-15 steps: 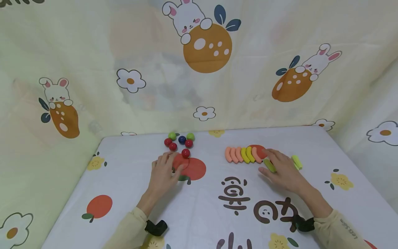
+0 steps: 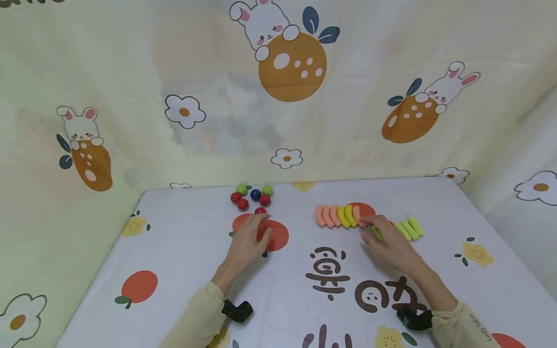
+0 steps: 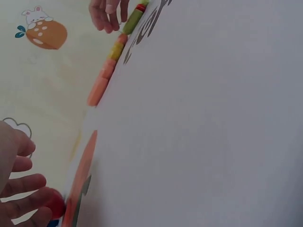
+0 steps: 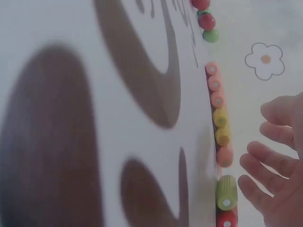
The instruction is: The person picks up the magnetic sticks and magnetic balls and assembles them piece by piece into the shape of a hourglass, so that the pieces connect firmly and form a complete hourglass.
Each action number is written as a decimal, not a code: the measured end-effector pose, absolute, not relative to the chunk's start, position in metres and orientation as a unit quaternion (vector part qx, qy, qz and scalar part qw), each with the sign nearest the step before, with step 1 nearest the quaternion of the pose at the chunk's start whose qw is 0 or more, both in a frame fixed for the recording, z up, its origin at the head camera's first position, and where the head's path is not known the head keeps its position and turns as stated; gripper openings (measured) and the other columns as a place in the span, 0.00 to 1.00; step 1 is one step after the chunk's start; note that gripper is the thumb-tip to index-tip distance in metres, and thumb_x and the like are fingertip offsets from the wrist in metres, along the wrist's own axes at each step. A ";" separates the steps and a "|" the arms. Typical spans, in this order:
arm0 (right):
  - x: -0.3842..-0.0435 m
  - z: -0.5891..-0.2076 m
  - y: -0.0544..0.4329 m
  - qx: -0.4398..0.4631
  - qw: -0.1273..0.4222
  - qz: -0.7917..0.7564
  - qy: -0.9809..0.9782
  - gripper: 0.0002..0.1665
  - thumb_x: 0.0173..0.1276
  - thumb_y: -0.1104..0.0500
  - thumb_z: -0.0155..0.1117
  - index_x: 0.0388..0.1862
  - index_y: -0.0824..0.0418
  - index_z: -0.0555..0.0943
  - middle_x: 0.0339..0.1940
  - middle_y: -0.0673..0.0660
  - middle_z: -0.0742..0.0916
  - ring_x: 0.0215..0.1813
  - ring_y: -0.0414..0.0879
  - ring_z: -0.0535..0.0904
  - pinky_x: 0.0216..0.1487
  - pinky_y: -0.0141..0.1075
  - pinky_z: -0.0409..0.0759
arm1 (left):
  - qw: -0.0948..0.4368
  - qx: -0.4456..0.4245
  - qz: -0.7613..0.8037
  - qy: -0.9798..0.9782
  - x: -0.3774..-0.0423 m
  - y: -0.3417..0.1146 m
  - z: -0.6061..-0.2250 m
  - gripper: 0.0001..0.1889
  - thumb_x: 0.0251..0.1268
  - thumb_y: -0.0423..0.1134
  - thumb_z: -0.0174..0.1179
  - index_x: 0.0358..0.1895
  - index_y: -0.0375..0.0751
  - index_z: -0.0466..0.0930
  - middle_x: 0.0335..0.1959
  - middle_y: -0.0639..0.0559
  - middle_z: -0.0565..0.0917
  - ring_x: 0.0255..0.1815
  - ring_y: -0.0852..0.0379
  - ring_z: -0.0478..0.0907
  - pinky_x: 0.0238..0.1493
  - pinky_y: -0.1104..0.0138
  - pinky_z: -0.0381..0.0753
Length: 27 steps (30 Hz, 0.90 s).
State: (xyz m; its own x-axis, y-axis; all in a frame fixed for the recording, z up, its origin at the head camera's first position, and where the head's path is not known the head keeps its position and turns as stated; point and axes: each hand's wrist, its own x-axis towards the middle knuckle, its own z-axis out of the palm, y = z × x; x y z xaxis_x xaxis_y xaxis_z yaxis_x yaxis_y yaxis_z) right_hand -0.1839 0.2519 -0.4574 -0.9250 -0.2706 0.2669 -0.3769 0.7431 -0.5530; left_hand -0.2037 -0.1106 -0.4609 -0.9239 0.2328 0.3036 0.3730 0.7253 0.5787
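Observation:
My left hand (image 2: 249, 244) hovers just in front of a red ball (image 2: 260, 210), its fingers loosely spread. In the left wrist view the fingers partly cover that red ball (image 3: 56, 204); whether they touch it cannot be told. Behind it sit several small balls: red (image 2: 242, 204), green (image 2: 267, 191) and dark blue (image 2: 256, 195). My right hand (image 2: 393, 249) is held with fingers apart at the right end of a row of curved pink pieces (image 2: 327, 216) and yellow pieces (image 2: 345, 216). Below its fingers lies a green piece (image 4: 227, 191), partly hidden in the head view; nothing is gripped.
Light green sticks (image 2: 409, 229) lie to the right of my right hand. A red piece (image 4: 227, 219) sits beside the darker green one. The white tablecloth (image 2: 174, 270) carries printed fruit and lettering, and a patterned curtain (image 2: 209, 159) hangs behind the table.
My left hand has moved right, over the printed red fruit and closer to the front red ball. My right hand has drawn slightly down and left, uncovering more light green sticks.

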 end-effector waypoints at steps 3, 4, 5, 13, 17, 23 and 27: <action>-0.183 -0.459 0.249 0.165 0.084 0.318 -0.930 0.22 0.66 0.61 0.61 0.58 0.62 0.71 0.51 0.58 0.80 0.54 0.51 0.75 0.56 0.51 0.73 | 0.093 -0.163 -0.341 -0.921 -0.206 -0.103 -0.462 0.20 0.64 0.42 0.58 0.58 0.46 0.73 0.44 0.53 0.78 0.43 0.59 0.75 0.46 0.66 0.80; -0.183 -0.459 0.247 0.162 0.080 0.320 -0.930 0.22 0.66 0.61 0.61 0.58 0.61 0.71 0.51 0.58 0.80 0.54 0.51 0.75 0.56 0.50 0.74 | 0.090 -0.164 -0.342 -0.921 -0.207 -0.100 -0.462 0.19 0.64 0.42 0.58 0.58 0.46 0.73 0.43 0.54 0.78 0.43 0.59 0.75 0.45 0.66 0.80; -0.183 -0.459 0.246 0.159 0.075 0.323 -0.930 0.22 0.66 0.60 0.61 0.58 0.61 0.70 0.52 0.58 0.79 0.54 0.50 0.75 0.56 0.51 0.74 | 0.086 -0.163 -0.343 -0.921 -0.207 -0.098 -0.462 0.19 0.63 0.43 0.58 0.58 0.46 0.73 0.43 0.55 0.78 0.43 0.60 0.74 0.45 0.66 0.80; -0.185 -0.459 0.242 0.146 0.044 0.339 -0.928 0.23 0.67 0.58 0.60 0.59 0.60 0.69 0.54 0.59 0.78 0.54 0.50 0.73 0.56 0.51 0.76 | 0.071 -0.163 -0.344 -0.922 -0.210 -0.089 -0.468 0.19 0.65 0.44 0.57 0.58 0.47 0.73 0.44 0.56 0.79 0.43 0.60 0.75 0.44 0.67 0.80; -0.184 -0.461 0.241 0.147 0.044 0.345 -0.926 0.23 0.67 0.59 0.60 0.60 0.61 0.69 0.53 0.59 0.79 0.53 0.50 0.75 0.54 0.47 0.78 | 0.066 -0.165 -0.343 -0.923 -0.211 -0.085 -0.472 0.18 0.65 0.44 0.56 0.57 0.47 0.73 0.42 0.57 0.78 0.41 0.62 0.75 0.43 0.69 0.79; -0.184 -0.463 0.236 0.142 0.035 0.353 -0.924 0.22 0.67 0.59 0.61 0.58 0.59 0.70 0.48 0.55 0.81 0.49 0.48 0.78 0.49 0.34 0.80 | 0.073 -0.169 -0.333 -0.925 -0.215 -0.076 -0.472 0.18 0.65 0.44 0.57 0.56 0.47 0.73 0.37 0.57 0.77 0.36 0.62 0.73 0.37 0.72 0.76; -0.185 -0.466 0.234 0.138 0.026 0.358 -0.923 0.20 0.67 0.58 0.60 0.57 0.57 0.71 0.45 0.52 0.81 0.46 0.46 0.79 0.47 0.33 0.79 | 0.067 -0.167 -0.322 -0.929 -0.219 -0.067 -0.472 0.18 0.65 0.46 0.57 0.57 0.49 0.73 0.38 0.57 0.78 0.36 0.62 0.72 0.35 0.73 0.74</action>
State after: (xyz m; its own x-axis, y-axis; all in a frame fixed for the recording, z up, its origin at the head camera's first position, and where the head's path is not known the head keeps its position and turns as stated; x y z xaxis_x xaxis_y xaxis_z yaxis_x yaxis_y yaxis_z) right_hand -0.1845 0.2337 -0.4656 -0.9603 -0.2368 0.1475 -0.2743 0.7056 -0.6534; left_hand -0.2190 -0.0675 -0.4722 -0.9350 0.2676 0.2326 0.3541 0.7369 0.5759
